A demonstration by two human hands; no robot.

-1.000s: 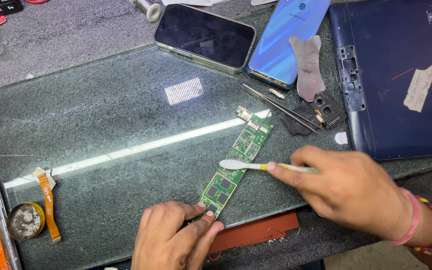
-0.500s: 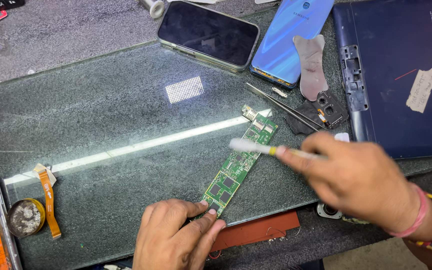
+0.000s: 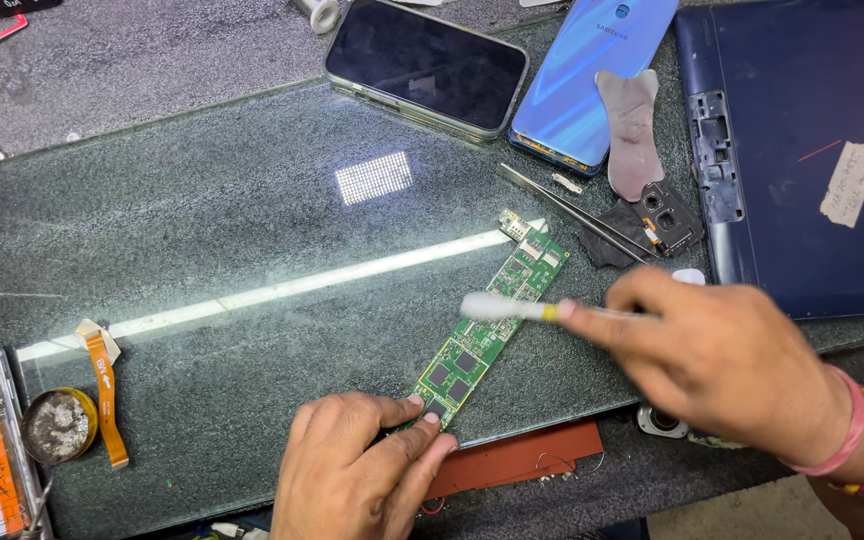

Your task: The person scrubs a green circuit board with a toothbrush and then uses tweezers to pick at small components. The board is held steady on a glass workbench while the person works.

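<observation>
Head view: the left hand point(image 3: 357, 470) is almost closed and its fingertips press the near end of the green board point(image 3: 487, 335) onto the glass point(image 3: 202, 230). The right hand point(image 3: 727, 365) pinches a brush point(image 3: 512, 308) over the board's middle. A hard stroke could make the board slip or scratch its chips.

Phone repair workshop: bare circuit board point(image 3: 492, 330), opened phones point(image 3: 422, 62), tweezers point(image 3: 577, 215), glass worktop point(image 3: 202, 230).
</observation>
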